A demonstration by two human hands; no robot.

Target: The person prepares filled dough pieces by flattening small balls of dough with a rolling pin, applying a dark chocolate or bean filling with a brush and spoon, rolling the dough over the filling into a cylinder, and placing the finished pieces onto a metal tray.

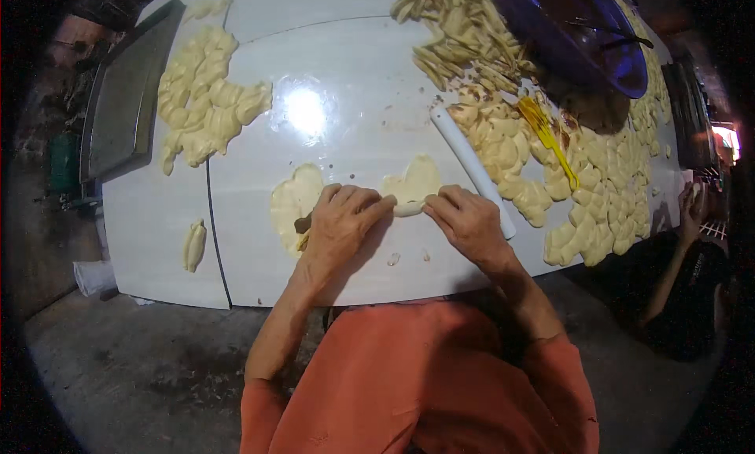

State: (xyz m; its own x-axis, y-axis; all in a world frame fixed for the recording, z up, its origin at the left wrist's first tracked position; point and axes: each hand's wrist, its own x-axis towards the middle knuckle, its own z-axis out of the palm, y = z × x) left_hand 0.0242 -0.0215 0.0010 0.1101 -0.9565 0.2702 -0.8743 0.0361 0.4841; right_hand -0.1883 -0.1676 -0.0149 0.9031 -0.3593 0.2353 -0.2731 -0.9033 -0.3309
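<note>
- Dough piece (414,177), the thing being worked: it lies on the table (259,273) just left of the white rolling pin (472,167), its near edge turned up into a small roll, the far part flat.
- Left hand (346,218): fingers pinched on the roll's left end. Right hand (468,218), between that roll and the rolling pin's lower part: fingers closed on the right end.
- The step looks like rolling up a flattened piece; the next move likely calls for even pressure from both hands, turning the roll away over the remaining flat part.
- Second dough round (292,196), farther left of the rolling pin, with a dark brown lump (302,224) on it, just beside the left hand.
- Finished-looking roll (194,245), well left of the rolling pin; beyond it, a heap of dough pieces (204,100).
- Right of the rolling pin: overlapping dough pieces (605,190), with a yellow plastic utensil (550,135) on them.
- Purple basin (625,78), beyond the rolling pin to the right: it holds something dark brown, unidentifiable, and a dark-handled utensil (625,40) reaches over its rim.
- Shallow metal tray (130,96), far left of the rolling pin; its contents, if any, cannot be told.
</note>
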